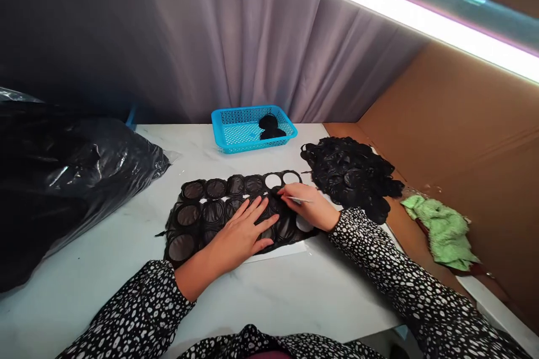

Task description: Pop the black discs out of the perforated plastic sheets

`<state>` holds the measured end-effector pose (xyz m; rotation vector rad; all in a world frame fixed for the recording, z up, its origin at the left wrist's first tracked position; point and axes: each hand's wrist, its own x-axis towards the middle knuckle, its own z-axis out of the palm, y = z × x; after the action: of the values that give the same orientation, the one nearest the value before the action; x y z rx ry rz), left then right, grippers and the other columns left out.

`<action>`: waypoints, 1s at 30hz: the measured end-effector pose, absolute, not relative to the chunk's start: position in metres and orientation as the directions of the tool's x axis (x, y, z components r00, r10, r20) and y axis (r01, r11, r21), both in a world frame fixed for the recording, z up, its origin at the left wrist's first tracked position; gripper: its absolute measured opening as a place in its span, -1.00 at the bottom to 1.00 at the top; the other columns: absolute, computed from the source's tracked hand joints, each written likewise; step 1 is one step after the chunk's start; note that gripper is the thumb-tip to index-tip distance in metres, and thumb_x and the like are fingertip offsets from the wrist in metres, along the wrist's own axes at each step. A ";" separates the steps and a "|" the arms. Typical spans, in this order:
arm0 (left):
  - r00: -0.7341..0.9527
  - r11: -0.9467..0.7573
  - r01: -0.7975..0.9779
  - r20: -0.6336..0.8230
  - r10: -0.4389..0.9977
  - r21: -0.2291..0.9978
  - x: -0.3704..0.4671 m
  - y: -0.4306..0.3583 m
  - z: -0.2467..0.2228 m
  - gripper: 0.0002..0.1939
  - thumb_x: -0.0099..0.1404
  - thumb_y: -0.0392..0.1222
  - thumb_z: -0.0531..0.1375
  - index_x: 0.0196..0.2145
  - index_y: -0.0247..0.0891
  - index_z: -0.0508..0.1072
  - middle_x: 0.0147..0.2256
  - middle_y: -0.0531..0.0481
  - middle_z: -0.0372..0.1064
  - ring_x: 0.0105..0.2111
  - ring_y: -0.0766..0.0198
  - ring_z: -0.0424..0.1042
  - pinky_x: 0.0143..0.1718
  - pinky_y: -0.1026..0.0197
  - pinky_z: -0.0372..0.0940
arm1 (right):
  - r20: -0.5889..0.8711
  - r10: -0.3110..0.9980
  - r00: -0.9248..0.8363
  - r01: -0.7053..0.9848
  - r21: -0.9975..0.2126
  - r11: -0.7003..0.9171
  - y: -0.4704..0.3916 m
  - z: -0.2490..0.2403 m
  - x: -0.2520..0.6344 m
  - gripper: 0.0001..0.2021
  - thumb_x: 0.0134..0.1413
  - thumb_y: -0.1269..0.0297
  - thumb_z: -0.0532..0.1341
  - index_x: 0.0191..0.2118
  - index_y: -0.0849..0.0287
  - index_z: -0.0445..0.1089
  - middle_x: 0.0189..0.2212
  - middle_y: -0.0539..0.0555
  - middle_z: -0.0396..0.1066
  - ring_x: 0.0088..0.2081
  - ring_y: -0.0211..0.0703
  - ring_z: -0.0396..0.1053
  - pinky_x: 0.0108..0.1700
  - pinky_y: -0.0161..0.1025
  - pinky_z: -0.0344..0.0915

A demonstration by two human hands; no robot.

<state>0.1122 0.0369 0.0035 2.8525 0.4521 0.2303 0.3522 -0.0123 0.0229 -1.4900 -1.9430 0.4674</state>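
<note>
Patterned clothing (248, 345) is filling the near edge of our view, its sleeves (374, 252) reaching up to our two bare hands. Our left hand (236, 235) is lying flat, its fingers (257, 210) spreading apart across a black sheet of rounds (213, 212), probably because such thin material would otherwise be sliding or lifting. Our right hand (314, 207) is bunching its fingers together, apparently clamping on a slim pale tool (302, 199); we are not making out its tip. So the sheet is lying under both hands, on a pale backing (281, 253) that is showing between us and the left fingers. White circles (273, 180) are showing just beyond the right fingers, perhaps where rounds are missing.

Right of those fingers, a heap of black pieces (349, 171) is crowding the forearm and could be catching the sleeve. Beyond both hands, a blue basket (252, 147) is holding a few black rounds (269, 122). Well left of the left fingers, a bulging bag (84, 168) is taking up that side of the worktop (337, 286). Far right, a green cloth (446, 230) is lying beside a cardboard panel (471, 140), which is limiting that side.
</note>
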 end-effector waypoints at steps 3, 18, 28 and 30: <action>0.949 -0.919 0.278 0.066 0.307 0.280 0.110 0.036 0.004 -0.46 0.41 -0.03 0.17 0.29 -0.05 0.19 0.38 -0.16 -0.14 0.37 -0.07 -0.16 0.31 -0.17 -0.05 | 0.170 0.972 -0.162 0.613 -0.755 0.234 -0.020 0.016 0.345 -0.89 0.22 0.36 0.14 -0.35 0.13 0.34 -0.26 0.08 0.49 -0.23 -0.14 0.44 -0.18 -0.23 0.33; 0.949 -0.921 0.287 0.053 0.311 0.262 0.111 0.036 0.002 -0.43 0.39 -0.05 0.20 0.29 -0.04 0.18 0.38 -0.20 -0.15 0.37 -0.10 -0.19 0.31 -0.19 -0.07 | 0.095 0.979 -0.181 0.581 -0.793 0.184 -0.014 0.017 0.352 -0.88 0.18 0.35 0.22 -0.40 0.17 0.34 -0.25 0.07 0.43 -0.23 -0.16 0.38 -0.17 -0.22 0.31; 0.945 -0.925 0.269 0.111 0.306 0.267 0.108 0.037 -0.005 -0.45 0.41 -0.01 0.16 0.30 0.00 0.16 0.40 -0.13 -0.21 0.38 -0.10 -0.22 0.31 -0.19 -0.08 | 0.341 0.914 -0.220 0.874 -0.348 0.340 -0.020 0.006 0.350 -0.88 0.27 0.43 0.06 -0.26 0.15 0.32 -0.25 0.19 0.46 -0.19 -0.03 0.40 -0.12 -0.14 0.35; 0.946 -0.927 0.268 0.112 0.305 0.262 0.108 0.039 -0.004 -0.47 0.42 -0.01 0.15 0.30 0.01 0.17 0.40 -0.12 -0.21 0.38 -0.10 -0.23 0.31 -0.20 -0.07 | 0.432 0.901 0.044 0.903 -0.403 0.149 -0.012 0.010 0.375 -0.86 0.29 0.36 0.04 -0.29 0.16 0.31 -0.30 0.18 0.47 -0.28 -0.06 0.42 -0.21 -0.18 0.34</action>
<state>0.1080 0.0386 -0.0042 2.8557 0.4274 0.2200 0.3755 -0.0119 0.0100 -1.7222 -1.8257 -0.0051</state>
